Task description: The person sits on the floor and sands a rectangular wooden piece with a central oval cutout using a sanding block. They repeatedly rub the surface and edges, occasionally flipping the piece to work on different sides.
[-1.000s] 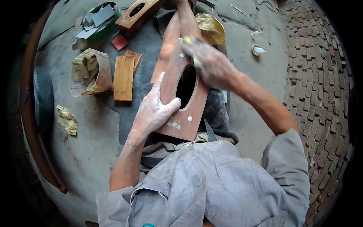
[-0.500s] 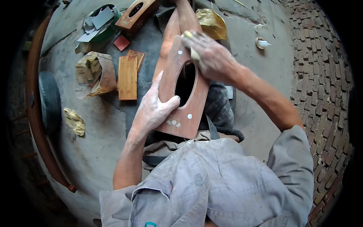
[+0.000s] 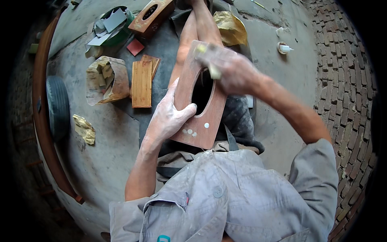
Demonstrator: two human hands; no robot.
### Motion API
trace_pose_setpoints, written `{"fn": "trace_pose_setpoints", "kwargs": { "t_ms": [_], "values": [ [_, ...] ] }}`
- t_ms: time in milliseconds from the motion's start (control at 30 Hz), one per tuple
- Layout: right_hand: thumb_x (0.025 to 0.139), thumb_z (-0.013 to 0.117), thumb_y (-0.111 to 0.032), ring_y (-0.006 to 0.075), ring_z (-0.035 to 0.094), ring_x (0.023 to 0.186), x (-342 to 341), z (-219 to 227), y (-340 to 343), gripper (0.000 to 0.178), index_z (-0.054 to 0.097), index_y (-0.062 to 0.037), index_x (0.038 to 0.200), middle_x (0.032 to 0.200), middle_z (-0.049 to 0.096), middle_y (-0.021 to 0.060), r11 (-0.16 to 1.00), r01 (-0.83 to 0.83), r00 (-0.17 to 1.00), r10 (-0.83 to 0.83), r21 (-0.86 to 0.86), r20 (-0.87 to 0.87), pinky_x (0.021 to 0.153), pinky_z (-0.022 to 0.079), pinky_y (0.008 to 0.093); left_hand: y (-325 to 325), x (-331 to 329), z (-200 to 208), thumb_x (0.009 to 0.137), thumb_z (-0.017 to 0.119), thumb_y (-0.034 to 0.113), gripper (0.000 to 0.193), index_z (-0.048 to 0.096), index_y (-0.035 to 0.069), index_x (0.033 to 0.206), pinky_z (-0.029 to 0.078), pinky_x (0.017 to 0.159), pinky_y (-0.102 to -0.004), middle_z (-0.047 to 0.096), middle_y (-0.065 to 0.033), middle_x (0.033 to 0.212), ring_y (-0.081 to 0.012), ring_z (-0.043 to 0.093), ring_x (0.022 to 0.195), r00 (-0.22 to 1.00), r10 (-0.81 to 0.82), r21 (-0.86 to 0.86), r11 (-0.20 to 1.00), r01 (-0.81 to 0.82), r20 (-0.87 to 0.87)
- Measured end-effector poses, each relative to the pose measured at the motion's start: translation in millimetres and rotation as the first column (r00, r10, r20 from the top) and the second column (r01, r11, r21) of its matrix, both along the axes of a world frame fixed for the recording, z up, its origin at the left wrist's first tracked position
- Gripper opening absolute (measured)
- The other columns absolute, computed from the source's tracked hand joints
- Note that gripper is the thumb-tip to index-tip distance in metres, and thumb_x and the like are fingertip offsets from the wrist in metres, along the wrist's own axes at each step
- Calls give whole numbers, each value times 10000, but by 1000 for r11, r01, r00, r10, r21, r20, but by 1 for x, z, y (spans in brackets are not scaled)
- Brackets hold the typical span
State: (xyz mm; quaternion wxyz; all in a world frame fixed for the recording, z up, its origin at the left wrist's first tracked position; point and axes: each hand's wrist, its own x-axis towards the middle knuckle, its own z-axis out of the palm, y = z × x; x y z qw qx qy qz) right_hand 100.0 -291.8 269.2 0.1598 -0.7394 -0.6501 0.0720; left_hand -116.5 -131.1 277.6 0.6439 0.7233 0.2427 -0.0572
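A reddish-brown wooden tissue box (image 3: pixel 201 135) lies tilted across my lap, its oval opening facing up and pale round inlays on its near end. My left hand (image 3: pixel 171 115), white with dust, is closed around its left side, the thumb hooked over the rim of the opening. On the far right part of the top, my right hand (image 3: pixel 234 70) presses a folded piece of yellowish sandpaper (image 3: pixel 215 72). Motion blurs those fingers, and they cover the box's far right edge.
Beyond my left hand are stacked wooden boards (image 3: pixel 141 84), a bag of scraps (image 3: pixel 121 86), a red block (image 3: pixel 135 47), a green bucket (image 3: pixel 128 20) and another tissue box (image 3: pixel 161 14). Crumpled yellow paper (image 3: pixel 84 129) and a tyre (image 3: pixel 57 107) lie left; a white bottle (image 3: pixel 284 49) stands right.
My right hand has slid the sandpaper a little nearer along the box top and now hides the far pale inlay. My left hand keeps its hold; the whole view has shifted slightly.
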Motion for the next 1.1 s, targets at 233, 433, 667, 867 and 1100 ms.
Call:
{"fn": "trace_pose_setpoints", "kwargs": {
  "t_ms": [233,433,667,867,1100],
  "values": [
    [993,633,-141,340,523,1507,14,-18,-15,549,572,41,1508,1568,583,236,989,-35,992,17,142,124,1313,366,447,-2,0,-1,874,739,203,877,383,-42,1637,428,1218,-409,590,-246,1537,-310,594,1422,1000,-8,35,999,8,-3],
    [961,642,-123,328,503,1522,7,-12,-29,585,558,28,1520,1590,573,205,984,-139,986,127,108,111,1319,359,453,-1,-2,-10,877,738,194,877,377,-46,1639,434,1216,-403,597,-247,1534,-307,593,1428,999,-17,73,997,15,30],
    [906,616,-47,326,521,1515,0,-15,-33,613,576,30,1512,1588,569,228,982,-139,988,129,129,81,1301,387,476,1,-3,-14,877,752,222,898,368,-53,1640,424,1222,-401,600,-258,1530,-308,591,1432,1000,-12,73,997,10,26],
    [926,601,-25,383,558,1469,10,-22,-33,599,574,13,1523,1568,587,232,988,-69,994,57,140,88,1298,393,478,0,-2,-9,876,743,212,885,377,-45,1639,435,1212,-405,599,-256,1531,-312,596,1423,999,-17,49,999,15,32],
    [948,593,-70,361,557,1476,18,-22,-46,583,570,8,1526,1579,584,211,989,-41,992,23,142,124,1282,414,495,-1,4,1,872,735,172,858,401,-38,1635,450,1184,-382,619,-201,1491,-259,614,1362,1000,-8,32,999,9,-11]
  ]
}}
